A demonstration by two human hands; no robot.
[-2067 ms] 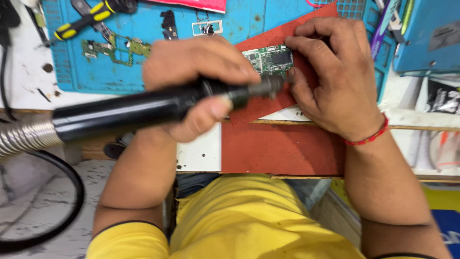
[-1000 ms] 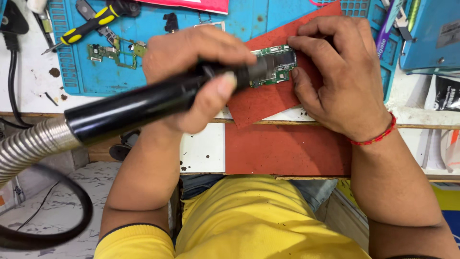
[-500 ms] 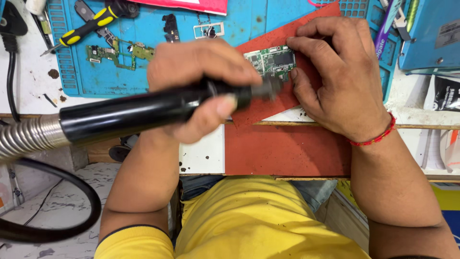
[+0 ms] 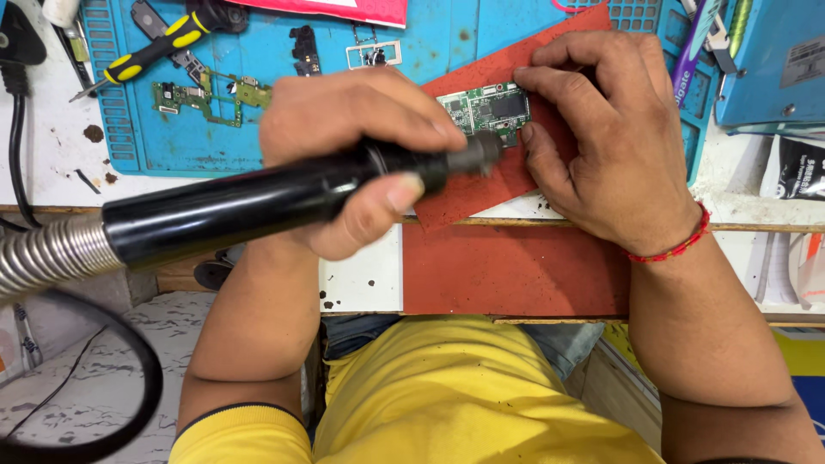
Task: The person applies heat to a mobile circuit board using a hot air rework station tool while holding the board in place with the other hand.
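My left hand [image 4: 352, 142] grips a long black hot-air wand [image 4: 258, 202] with a ribbed metal hose [image 4: 43, 258] trailing off to the left. Its metal nozzle [image 4: 477, 155] points at a small green circuit board [image 4: 485, 110]. That board lies on a red mat [image 4: 516, 258] over the blue work mat [image 4: 258, 94]. My right hand [image 4: 610, 129] rests on the red mat, with fingertips and thumb pinning the board's right edge.
A yellow-and-black handled tool [image 4: 150, 51], another green circuit board [image 4: 202, 96] and small metal frames [image 4: 374, 56] lie on the blue mat. A black cable [image 4: 13, 137] runs down the left. A blue box [image 4: 769, 60] stands at the right.
The wand dipped and swung slightly as the view shifted; its nozzle stays at the board's lower left. My right hand keeps holding the board in the same place.
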